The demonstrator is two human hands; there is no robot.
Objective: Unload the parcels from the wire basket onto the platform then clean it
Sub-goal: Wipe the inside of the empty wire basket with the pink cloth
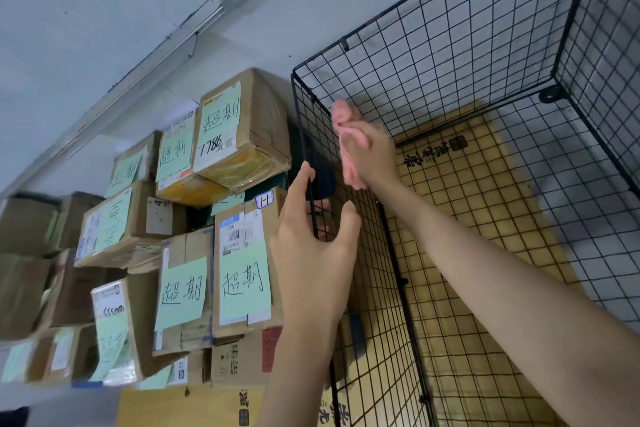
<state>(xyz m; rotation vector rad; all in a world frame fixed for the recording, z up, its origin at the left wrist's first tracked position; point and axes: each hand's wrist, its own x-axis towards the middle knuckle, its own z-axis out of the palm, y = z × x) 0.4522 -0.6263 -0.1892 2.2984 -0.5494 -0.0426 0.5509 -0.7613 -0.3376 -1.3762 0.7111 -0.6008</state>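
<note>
The black wire basket (450, 31) fills the right half of the view, with flattened yellow cardboard (478, 204) lining its floor and no parcels inside. My right hand (372, 152) reaches into the basket and grips a bunched pink cloth (346, 142), pressing it against the inner side of the left mesh wall. My left hand (311, 246) holds that wall's upper edge wire, thumb inside, fingers outside. Cardboard parcels (239, 263) with green handwritten notes are stacked just left of the basket.
The parcel stack (114, 225) spreads left and down across several layers. A pale wall with a metal conduit (145, 62) runs behind it. A yellow printed carton (187, 406) lies under the stack at the bottom edge.
</note>
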